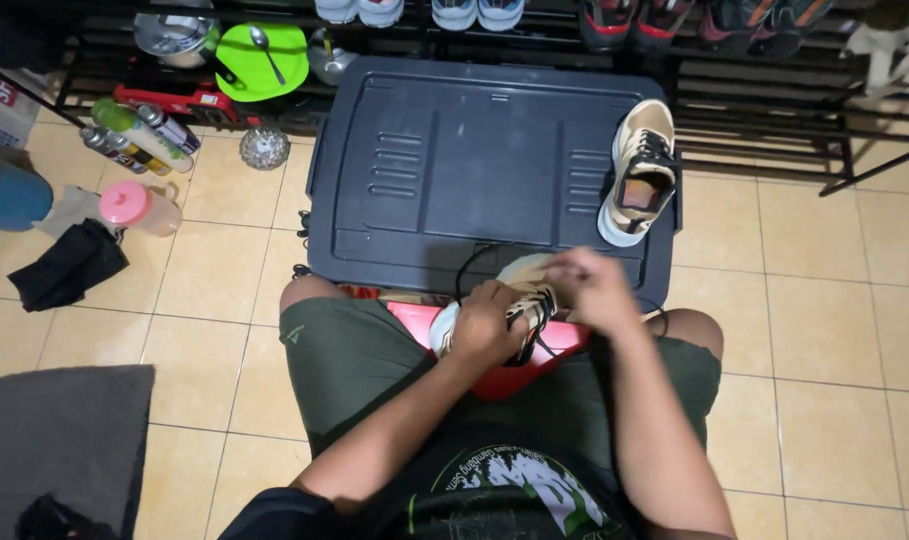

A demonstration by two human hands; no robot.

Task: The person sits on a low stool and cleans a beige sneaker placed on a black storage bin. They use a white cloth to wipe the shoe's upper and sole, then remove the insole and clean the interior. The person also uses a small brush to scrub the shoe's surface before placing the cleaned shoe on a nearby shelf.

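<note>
Bottom centre: left hand (482, 322) clamped around a beige lace-up sneaker with black laces (519, 292) on the lap over a red plastic seat (504, 360); right hand (592, 285) blurred at the laces, grip unclear. Just above, closed dark grey plastic storage bin lid (474, 170), contents hidden, carries the matching beige sneaker (642, 172) at its right edge. Upper left: round green plate (262, 60) holding a metal spoon (266, 50).

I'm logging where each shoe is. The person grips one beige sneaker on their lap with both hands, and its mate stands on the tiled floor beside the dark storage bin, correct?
Not quite. The mate sneaker stands on the lid of the dark storage bin, near its right edge, not on the floor. The head view shows this. The left hand and right hand do grip the other sneaker on the lap.
</note>
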